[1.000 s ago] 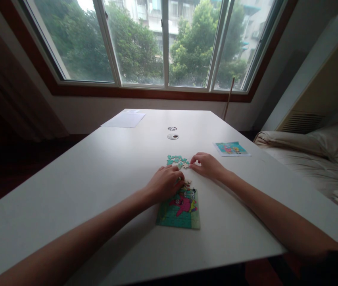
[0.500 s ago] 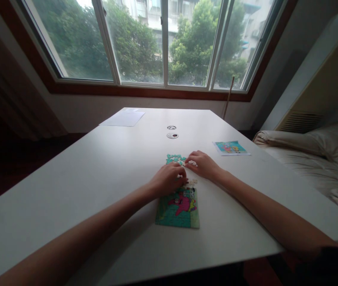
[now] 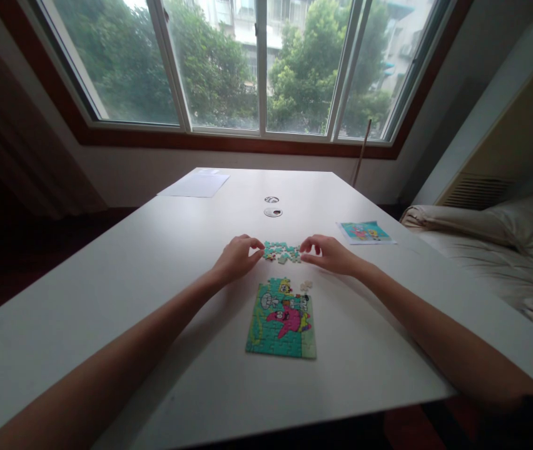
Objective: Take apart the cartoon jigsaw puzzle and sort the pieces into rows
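A partly built cartoon jigsaw puzzle [image 3: 282, 320] lies flat on the white table [image 3: 154, 281] in front of me. Beyond it sits a small joined cluster of teal puzzle pieces [image 3: 283, 252]. My left hand [image 3: 236, 258] pinches the cluster's left end with curled fingers. From the other side, my right hand [image 3: 326, 254] grips its right end in the same way. A loose pale piece [image 3: 306, 286] rests by the puzzle's upper right corner.
A small reference picture [image 3: 365, 232] lies to the right on the table. Two round cable grommets [image 3: 273, 212] and a sheet of paper [image 3: 194, 185] are farther back. A cushioned sofa [image 3: 496, 250] stands at the right. Windows fill the far wall.
My left hand has left the built puzzle and moved up to the left end of the teal cluster. My right hand stays at the cluster's right end. More of the puzzle now shows.
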Tool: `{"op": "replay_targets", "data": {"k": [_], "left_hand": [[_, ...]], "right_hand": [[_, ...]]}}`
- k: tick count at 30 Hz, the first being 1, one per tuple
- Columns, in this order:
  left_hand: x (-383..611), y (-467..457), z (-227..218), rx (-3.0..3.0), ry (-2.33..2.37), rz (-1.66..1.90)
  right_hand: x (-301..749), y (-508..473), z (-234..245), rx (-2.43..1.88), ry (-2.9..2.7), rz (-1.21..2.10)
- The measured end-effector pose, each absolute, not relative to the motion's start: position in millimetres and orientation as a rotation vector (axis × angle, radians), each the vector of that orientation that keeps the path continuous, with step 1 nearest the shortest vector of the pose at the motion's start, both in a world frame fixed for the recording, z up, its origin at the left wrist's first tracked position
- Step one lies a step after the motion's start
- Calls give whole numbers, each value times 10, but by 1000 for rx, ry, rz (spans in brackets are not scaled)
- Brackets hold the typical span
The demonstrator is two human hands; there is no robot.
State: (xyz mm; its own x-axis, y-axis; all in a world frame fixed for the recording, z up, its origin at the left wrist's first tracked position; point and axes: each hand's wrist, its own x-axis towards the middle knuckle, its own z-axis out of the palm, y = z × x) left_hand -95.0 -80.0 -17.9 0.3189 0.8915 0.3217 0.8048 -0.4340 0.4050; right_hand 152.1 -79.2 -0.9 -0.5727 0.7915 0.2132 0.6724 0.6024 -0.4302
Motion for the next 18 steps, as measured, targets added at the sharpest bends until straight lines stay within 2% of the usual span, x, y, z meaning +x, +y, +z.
{"op": "replay_targets", "data": {"k": [3,7,10,15,18], "left_hand": [[-1008,-827,-137,2490,1439,703],[-1064,-908,-56,2560,1176,579],[-1069,-988,-3,2565,1061,483],[-1021,-1101,81,2521,988,309],[-990,-1156,113,2487,1010,209]], "right_hand": [[1573,-874,77,-973,-2677,759],[1589,-890,61,-981,-2714,858],[1578,-840,6,-1031,-2667,777],[1512,-809,-81,-1207,-2404,398],[1417,-901,-78,-1139,-2420,412]]}}
